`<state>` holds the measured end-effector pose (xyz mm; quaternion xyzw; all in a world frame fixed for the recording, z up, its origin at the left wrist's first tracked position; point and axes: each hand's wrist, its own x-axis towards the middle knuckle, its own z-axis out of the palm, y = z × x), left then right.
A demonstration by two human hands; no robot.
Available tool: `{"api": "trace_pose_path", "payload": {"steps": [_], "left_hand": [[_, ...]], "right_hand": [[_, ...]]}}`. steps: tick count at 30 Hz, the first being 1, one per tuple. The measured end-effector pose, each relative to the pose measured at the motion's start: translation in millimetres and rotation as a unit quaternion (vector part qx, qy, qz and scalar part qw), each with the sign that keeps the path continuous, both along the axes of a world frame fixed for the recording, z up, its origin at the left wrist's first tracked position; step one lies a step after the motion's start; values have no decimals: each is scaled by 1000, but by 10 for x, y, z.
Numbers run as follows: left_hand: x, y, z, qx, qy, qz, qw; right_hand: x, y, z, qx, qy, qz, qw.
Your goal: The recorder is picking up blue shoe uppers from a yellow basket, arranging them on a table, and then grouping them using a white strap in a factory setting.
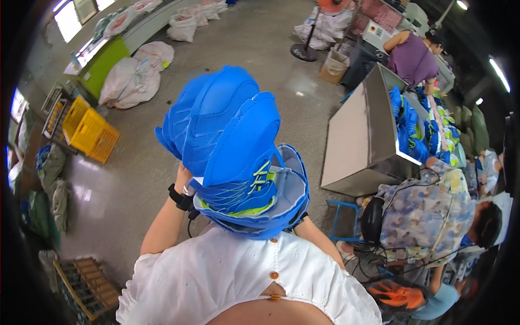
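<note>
A thick stack of blue shoe uppers with lime-green laces and light grey linings is held up against my chest. My left hand grips the stack from its left side. Most of its fingers are hidden behind the uppers, and a black band circles the wrist. On the other side my right forearm reaches in under the stack. The uppers cover my right hand, so its fingers do not show.
At right, a large bin stands beside a bench heaped with blue uppers; two people work there. White sacks, a yellow crate and a wooden rack line the left. A fan stands ahead.
</note>
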<state>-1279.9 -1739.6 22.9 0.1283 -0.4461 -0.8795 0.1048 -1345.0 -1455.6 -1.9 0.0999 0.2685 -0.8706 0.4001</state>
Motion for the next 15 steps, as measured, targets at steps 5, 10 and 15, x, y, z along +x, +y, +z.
{"api": "trace_pose_path", "payload": {"steps": [5, 10, 15], "left_hand": [[-1576, -4, -189, -11, 16, -86, 996], [-2857, -78, -357, -72, 33, -192, 978], [-4054, 254, -520, -140, 99, -328, 929]], "right_hand": [[-1265, 8, -21, 38, 6, -90, 995], [-2194, 270, -106, 47, -5, -209, 977], [-2307, 852, -326, 39, 10, -365, 930]]}}
